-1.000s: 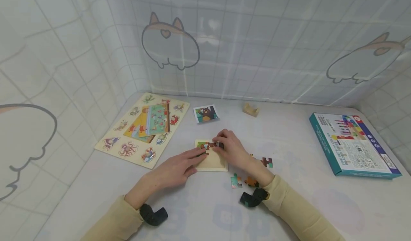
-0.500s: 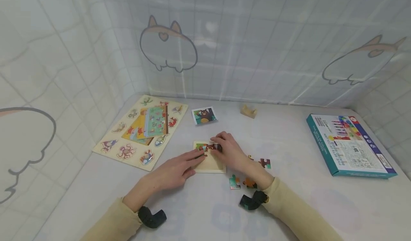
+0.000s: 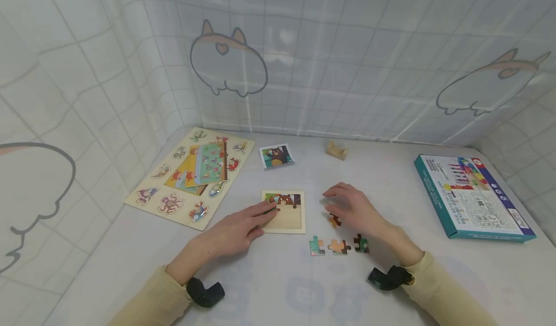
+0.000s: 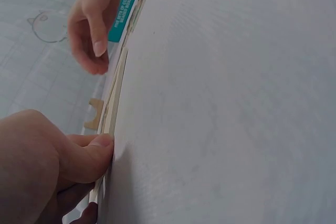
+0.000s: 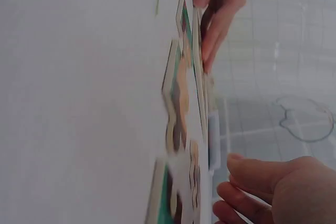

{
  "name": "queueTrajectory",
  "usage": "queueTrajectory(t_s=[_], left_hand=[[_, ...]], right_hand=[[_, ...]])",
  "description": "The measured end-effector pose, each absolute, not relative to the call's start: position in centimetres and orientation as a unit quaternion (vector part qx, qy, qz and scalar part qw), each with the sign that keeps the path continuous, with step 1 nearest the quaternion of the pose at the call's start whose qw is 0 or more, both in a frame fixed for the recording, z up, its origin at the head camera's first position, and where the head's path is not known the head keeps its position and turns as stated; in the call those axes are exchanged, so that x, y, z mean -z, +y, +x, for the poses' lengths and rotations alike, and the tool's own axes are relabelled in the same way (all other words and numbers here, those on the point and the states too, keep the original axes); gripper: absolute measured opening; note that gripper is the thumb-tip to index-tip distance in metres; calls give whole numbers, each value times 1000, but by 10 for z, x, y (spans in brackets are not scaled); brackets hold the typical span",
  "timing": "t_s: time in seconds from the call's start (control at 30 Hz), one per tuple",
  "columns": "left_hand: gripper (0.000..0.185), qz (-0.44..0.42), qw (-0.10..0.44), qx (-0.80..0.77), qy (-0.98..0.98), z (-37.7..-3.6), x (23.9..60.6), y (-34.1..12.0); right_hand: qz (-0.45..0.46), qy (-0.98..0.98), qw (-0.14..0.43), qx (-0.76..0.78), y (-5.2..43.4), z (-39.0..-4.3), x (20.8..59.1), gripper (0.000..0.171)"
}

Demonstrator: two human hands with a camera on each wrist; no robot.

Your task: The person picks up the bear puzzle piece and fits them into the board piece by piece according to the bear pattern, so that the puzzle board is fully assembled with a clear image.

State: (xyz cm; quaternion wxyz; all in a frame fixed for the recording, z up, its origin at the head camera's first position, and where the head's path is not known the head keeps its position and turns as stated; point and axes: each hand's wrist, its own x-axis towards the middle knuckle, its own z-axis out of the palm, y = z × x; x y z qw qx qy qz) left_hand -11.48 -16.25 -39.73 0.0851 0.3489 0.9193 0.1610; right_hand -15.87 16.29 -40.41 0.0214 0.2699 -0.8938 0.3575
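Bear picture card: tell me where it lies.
In the head view, the bear picture card lies toward the back, between the animal puzzle board and the small wooden block.

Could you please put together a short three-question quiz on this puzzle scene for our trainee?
1. True or false: the left hand rests on the puzzle tray.
2. Which loose piece lies nearest the right hand? A) brown piece B) teal piece C) orange piece
3. What animal is on the card?

Key: 1 true; 2 A; 3 a bear.
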Motion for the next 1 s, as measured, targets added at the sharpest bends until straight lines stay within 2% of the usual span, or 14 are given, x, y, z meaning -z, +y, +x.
queueTrajectory(t_s=[0.4, 0.77, 1.0], left_hand=[[52, 346, 91, -156, 921, -115, 398, -163], [52, 348, 90, -155, 920, -116, 399, -163], [52, 347, 91, -154, 921, -116, 399, -163]], right_hand=[[265, -903, 27, -338, 199, -160, 416, 30], [261, -904, -12, -339, 201, -159, 419, 24], [273, -903, -6, -330, 201, -158, 422, 25]])
